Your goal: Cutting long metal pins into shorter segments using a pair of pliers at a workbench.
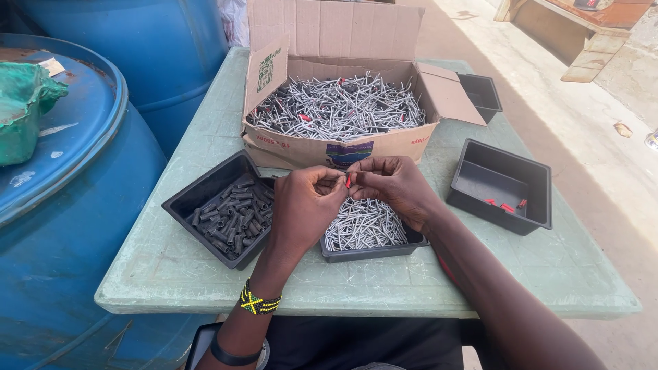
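Observation:
My left hand [305,205] and my right hand [394,185] meet over a black tray of silvery metal pins [367,229] in front of me. Between the fingertips of both hands sits a small red piece [349,181], apparently on a pin; the fingers hide most of it. An open cardboard box [343,147] full of the same pins, some with red pieces, stands just behind my hands. To the left lies a black tray of short dark tubes [226,209]. On the right, a black tray [504,185] holds three loose red pieces.
Everything rests on a pale green table [171,267]. Big blue drums [75,205] crowd its left side, one bearing a green cloth [24,109]. Another small black tray [481,92] sits behind the box flap. Sandy ground and a wooden bench [582,34] lie to the right.

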